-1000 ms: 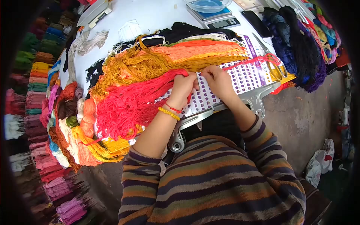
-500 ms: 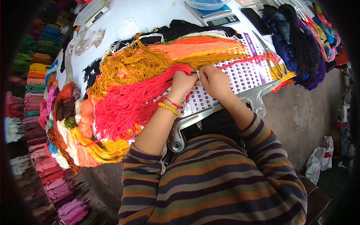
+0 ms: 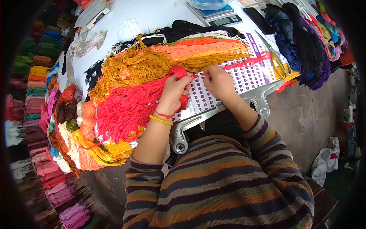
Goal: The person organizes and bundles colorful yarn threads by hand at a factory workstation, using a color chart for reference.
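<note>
My left hand (image 3: pixel 176 91) is closed around the bundled end of a bright red-pink thread hank (image 3: pixel 127 107), whose loose strands spread to the left over the table. A loop of the hank stands up above my thumb. Just to the right, my right hand (image 3: pixel 220 83) is pinched, and a short bit of red thread shows in the gap between the two hands. What its fingertips hold is partly hidden. Beneath both hands lies a white card with rows of purple dots (image 3: pixel 244 78). Pink-red strands trail beyond my right hand toward gold-handled scissors (image 3: pixel 280 65).
Mustard thread (image 3: pixel 129 68) and orange thread (image 3: pixel 209 47) lie behind the hands. A digital scale (image 3: pixel 221 19) and a phone (image 3: pixel 259 21) sit at the back. A metal clip-like bracket (image 3: pixel 228 110) lines the near edge. Dark skeins (image 3: pixel 297 42) are at right, coloured skeins (image 3: pixel 87 120) at left.
My left hand has moved left and slightly down with the red thread, so the hands are now apart. My right hand has shifted only a little. The trailing strands have drawn slightly left.
</note>
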Action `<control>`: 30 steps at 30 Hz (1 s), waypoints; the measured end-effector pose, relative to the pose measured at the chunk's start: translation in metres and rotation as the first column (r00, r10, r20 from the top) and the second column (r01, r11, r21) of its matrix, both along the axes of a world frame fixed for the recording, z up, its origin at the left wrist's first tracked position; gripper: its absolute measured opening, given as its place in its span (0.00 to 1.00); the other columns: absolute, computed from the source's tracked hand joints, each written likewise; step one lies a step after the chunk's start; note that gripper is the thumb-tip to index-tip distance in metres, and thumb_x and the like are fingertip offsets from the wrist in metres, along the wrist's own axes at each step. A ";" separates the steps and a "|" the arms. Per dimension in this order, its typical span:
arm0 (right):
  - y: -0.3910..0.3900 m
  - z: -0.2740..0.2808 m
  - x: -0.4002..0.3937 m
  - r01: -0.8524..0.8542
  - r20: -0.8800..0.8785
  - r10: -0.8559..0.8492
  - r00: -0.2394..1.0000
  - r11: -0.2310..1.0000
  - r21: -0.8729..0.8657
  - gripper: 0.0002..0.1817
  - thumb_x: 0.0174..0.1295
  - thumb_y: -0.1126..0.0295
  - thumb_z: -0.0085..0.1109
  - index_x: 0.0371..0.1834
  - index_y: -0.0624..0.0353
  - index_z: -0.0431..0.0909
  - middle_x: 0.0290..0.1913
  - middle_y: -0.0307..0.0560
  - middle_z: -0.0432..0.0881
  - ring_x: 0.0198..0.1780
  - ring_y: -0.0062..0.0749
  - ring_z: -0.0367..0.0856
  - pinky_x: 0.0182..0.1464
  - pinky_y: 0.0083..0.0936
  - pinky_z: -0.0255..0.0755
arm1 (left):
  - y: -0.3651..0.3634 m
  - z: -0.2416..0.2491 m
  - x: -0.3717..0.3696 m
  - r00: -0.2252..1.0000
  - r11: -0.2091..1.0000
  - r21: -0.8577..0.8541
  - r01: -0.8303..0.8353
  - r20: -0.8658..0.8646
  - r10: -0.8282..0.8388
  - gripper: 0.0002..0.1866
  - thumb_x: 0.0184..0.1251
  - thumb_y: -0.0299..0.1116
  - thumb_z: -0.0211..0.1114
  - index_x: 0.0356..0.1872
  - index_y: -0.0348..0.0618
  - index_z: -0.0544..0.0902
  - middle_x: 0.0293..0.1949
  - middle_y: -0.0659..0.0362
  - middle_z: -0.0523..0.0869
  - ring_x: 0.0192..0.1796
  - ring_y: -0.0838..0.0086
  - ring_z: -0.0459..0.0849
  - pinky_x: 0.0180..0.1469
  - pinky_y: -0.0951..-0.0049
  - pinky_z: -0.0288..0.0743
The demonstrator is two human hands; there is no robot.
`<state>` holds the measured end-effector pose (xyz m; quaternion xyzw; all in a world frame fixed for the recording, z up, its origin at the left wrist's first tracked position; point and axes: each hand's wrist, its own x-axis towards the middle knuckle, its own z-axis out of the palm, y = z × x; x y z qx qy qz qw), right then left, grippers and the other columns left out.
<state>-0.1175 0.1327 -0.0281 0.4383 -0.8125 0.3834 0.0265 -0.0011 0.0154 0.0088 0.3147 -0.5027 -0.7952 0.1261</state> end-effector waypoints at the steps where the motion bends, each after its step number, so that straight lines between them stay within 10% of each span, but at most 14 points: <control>1: 0.000 0.000 0.000 0.009 -0.026 -0.009 1.000 1.000 0.000 0.06 0.49 0.71 0.55 0.31 0.57 0.75 0.30 0.49 0.77 0.30 0.46 0.78 0.31 0.37 0.73 | 0.003 0.007 0.003 1.000 1.000 -0.001 -0.002 0.001 0.002 0.05 0.55 0.25 0.57 0.34 0.40 0.76 0.25 0.64 0.78 0.21 0.83 0.69 0.21 0.83 0.59; 4: 0.000 -0.002 -0.001 0.019 -0.048 -0.020 0.999 1.000 -0.010 0.06 0.50 0.72 0.55 0.31 0.58 0.75 0.31 0.49 0.76 0.30 0.46 0.78 0.31 0.36 0.73 | 0.008 0.013 0.009 0.962 0.871 0.479 0.110 -0.272 0.027 0.07 0.61 0.28 0.53 0.38 0.41 0.76 0.30 0.59 0.79 0.21 0.83 0.69 0.20 0.84 0.58; 7: 0.001 -0.002 -0.001 0.012 0.073 -0.005 0.997 0.995 -0.104 0.05 0.52 0.74 0.56 0.32 0.59 0.75 0.29 0.49 0.75 0.27 0.41 0.77 0.28 0.32 0.71 | 0.004 0.009 0.010 0.905 0.765 0.555 0.326 -0.418 -0.083 0.11 0.64 0.34 0.53 0.44 0.43 0.76 0.33 0.58 0.80 0.21 0.83 0.69 0.19 0.85 0.57; 11: 0.005 0.004 0.002 -0.146 0.056 0.177 0.983 0.924 -0.354 0.03 0.55 0.76 0.57 0.32 0.59 0.74 0.25 0.47 0.73 0.22 0.32 0.75 0.24 0.24 0.67 | 0.011 0.000 -0.007 0.994 0.950 0.295 0.104 -0.067 -0.088 0.16 0.64 0.43 0.56 0.49 0.46 0.76 0.36 0.60 0.81 0.23 0.81 0.75 0.19 0.86 0.58; 15: 0.002 0.009 0.004 -0.067 -0.039 0.066 0.997 0.997 -0.029 0.10 0.51 0.73 0.57 0.37 0.56 0.70 0.33 0.47 0.72 0.31 0.40 0.77 0.30 0.32 0.71 | 0.014 0.000 -0.009 0.998 0.996 0.091 -0.015 0.056 0.010 0.16 0.62 0.42 0.59 0.41 0.39 0.79 0.34 0.62 0.81 0.24 0.83 0.76 0.19 0.87 0.58; 21: 0.001 0.010 0.004 -0.045 0.018 0.044 0.999 0.996 0.071 0.13 0.50 0.72 0.56 0.40 0.54 0.69 0.38 0.46 0.71 0.34 0.43 0.77 0.32 0.34 0.72 | -0.057 0.002 0.068 0.956 0.910 0.390 -0.140 -0.187 0.227 0.08 0.65 0.35 0.52 0.28 0.43 0.74 0.14 0.67 0.65 0.12 0.86 0.56 0.12 0.84 0.49; 25: 0.000 0.005 0.002 -0.049 0.023 0.048 0.999 0.997 0.067 0.12 0.50 0.72 0.56 0.39 0.54 0.69 0.39 0.45 0.71 0.32 0.43 0.77 0.32 0.34 0.72 | -0.165 0.032 0.172 0.824 0.820 -0.104 -0.563 -0.147 0.548 0.17 0.66 0.36 0.49 0.14 0.52 0.63 0.12 0.69 0.62 0.11 0.83 0.54 0.12 0.81 0.47; 26: -0.001 0.007 0.003 -0.042 0.013 0.041 0.999 0.997 0.064 0.12 0.49 0.72 0.54 0.38 0.54 0.70 0.38 0.47 0.71 0.32 0.44 0.77 0.33 0.36 0.73 | -0.182 0.041 0.186 0.575 0.521 -0.301 -0.799 -0.126 0.809 0.18 0.66 0.38 0.49 0.15 0.48 0.69 0.14 0.67 0.68 0.12 0.83 0.59 0.13 0.82 0.53; 27: -0.001 0.008 0.003 -0.045 0.018 0.044 0.999 0.997 0.066 0.11 0.49 0.73 0.54 0.38 0.54 0.70 0.38 0.47 0.71 0.32 0.44 0.77 0.33 0.36 0.73 | -0.203 0.041 0.209 0.445 0.324 -0.530 -0.784 -0.114 0.888 0.17 0.67 0.41 0.50 0.22 0.43 0.77 0.18 0.64 0.75 0.14 0.83 0.65 0.14 0.84 0.57; 30: 0.000 0.007 0.002 -0.032 0.035 0.032 0.999 0.999 0.007 0.10 0.49 0.72 0.55 0.36 0.54 0.71 0.38 0.46 0.72 0.32 0.45 0.77 0.33 0.36 0.72 | -0.189 0.060 0.213 0.575 0.403 -0.715 -0.571 0.002 0.818 0.20 0.67 0.48 0.50 0.36 0.41 0.81 0.25 0.63 0.81 0.15 0.84 0.67 0.15 0.85 0.58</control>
